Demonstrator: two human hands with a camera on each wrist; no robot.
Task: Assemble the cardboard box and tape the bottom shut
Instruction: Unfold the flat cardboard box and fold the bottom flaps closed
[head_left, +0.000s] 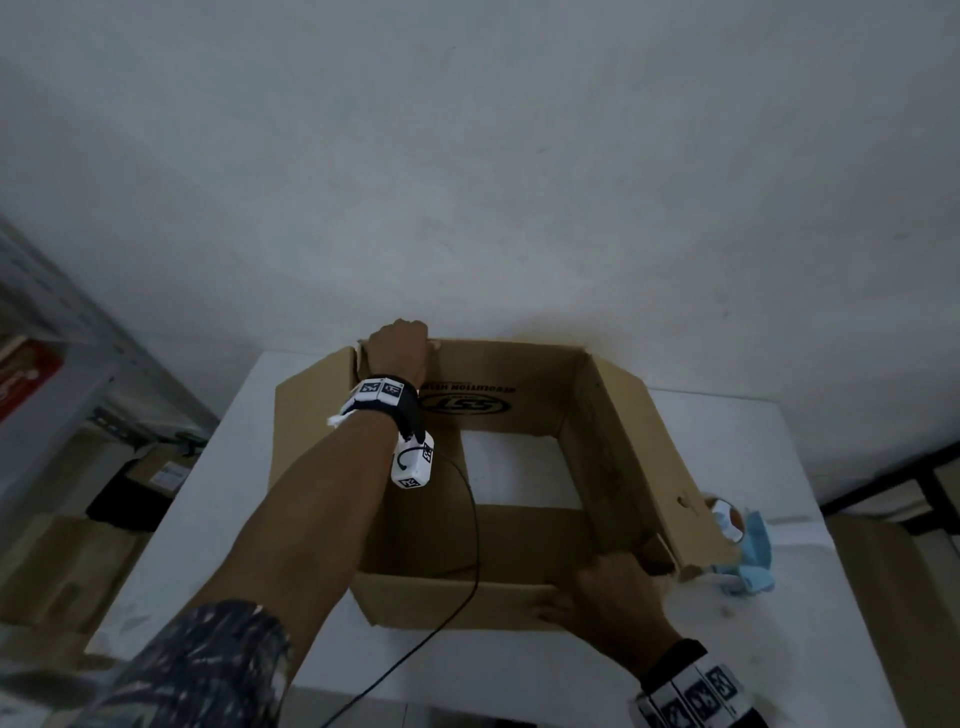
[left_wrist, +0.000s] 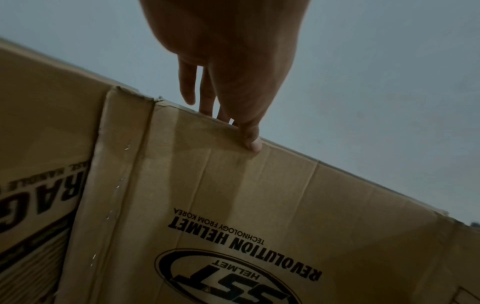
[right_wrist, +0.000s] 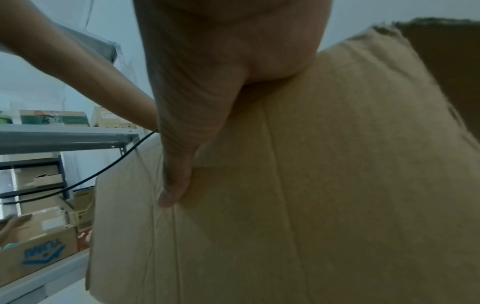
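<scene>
Cardboard box (head_left: 519, 410) opened square on white table (head_left: 208, 519), bottomless, long axis left-right. Left hand (head_left: 397, 345) pinching far rim at far-left corner; right hand (head_left: 618, 587) gripping near-right corner, diagonally opposite. Blue tape dispenser (head_left: 745, 545) just right, nearer right hand. Left wrist view only: thumb (left_wrist: 249, 133) inside wall.

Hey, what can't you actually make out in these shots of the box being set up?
- Left hand fingertips: head view, hidden behind the cardboard box far wall.
- Right hand fingers: right wrist view, hidden behind the near panel.
- Tape dispenser: head view, partly hidden by the right flap.
- Bottom flaps: no view shows them clearly.
</scene>
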